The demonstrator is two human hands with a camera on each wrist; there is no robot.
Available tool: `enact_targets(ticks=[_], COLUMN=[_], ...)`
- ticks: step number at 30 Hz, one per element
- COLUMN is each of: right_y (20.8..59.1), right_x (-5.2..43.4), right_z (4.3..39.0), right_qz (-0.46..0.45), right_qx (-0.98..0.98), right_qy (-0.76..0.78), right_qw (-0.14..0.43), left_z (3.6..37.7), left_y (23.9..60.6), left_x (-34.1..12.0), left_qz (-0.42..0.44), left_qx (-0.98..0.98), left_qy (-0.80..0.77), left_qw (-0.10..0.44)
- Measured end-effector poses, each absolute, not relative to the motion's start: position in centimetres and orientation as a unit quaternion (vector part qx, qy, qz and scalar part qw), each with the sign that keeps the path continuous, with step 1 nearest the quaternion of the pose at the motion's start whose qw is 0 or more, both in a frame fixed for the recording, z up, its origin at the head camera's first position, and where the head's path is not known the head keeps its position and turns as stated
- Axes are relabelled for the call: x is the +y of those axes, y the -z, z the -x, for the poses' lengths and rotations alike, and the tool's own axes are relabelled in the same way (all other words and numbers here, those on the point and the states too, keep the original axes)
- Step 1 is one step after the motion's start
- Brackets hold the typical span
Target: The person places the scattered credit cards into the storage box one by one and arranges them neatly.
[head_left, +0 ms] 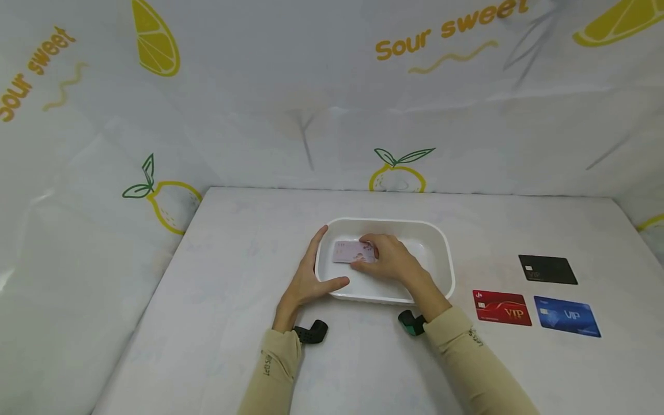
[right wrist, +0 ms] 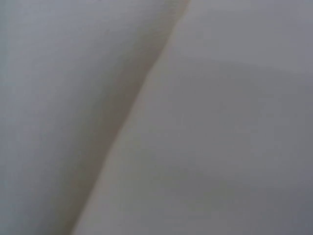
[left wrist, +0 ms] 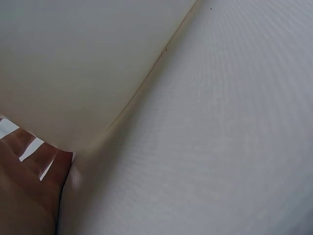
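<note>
A shallow white tray (head_left: pixel 384 292) with rounded corners sits on the table. Within it lies a pale pink card (head_left: pixel 349 252) with a floral print, long side left to right. My right hand (head_left: pixel 391 259) reaches over the tray's front rim and pinches the card's right end, thumb at the near edge and fingers at the far one. Against the tray's left end rests my left hand (head_left: pixel 306 279), its straight fingers along the outer wall and its thumb across the front rim. The left wrist view shows those fingers (left wrist: pixel 41 159) by a pale wall; the right wrist view catches only blurred pale surfaces.
Right of the tray, a black card (head_left: pixel 547 270) lies behind a red VIP card (head_left: pixel 501 308) and a blue VIP card (head_left: pixel 567 316), which lie side by side. A white sheet with lemon prints (head_left: pixel 332 144) rises behind the white table (head_left: pixel 218 300).
</note>
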State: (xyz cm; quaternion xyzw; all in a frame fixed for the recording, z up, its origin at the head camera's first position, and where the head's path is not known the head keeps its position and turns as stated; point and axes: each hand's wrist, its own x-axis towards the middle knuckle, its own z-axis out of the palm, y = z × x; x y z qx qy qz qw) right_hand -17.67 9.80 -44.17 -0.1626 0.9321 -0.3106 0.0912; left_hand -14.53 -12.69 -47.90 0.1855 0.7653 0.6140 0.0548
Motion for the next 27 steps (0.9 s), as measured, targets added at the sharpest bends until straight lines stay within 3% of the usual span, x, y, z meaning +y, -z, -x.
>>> enact_targets(ticks=[27], right_y=[44.41], right_x=[9.64], right_z=[17.38], right_qz=[0.153], right_qx=[0.936], right_qy=[0.310], right_qw=[0.071], left_z=[14.58], left_y=[47.95], left_x=[-12.64], left_qz=[-0.187], left_qx=[0.768], left_qy=[-0.611], left_qw=[0.048])
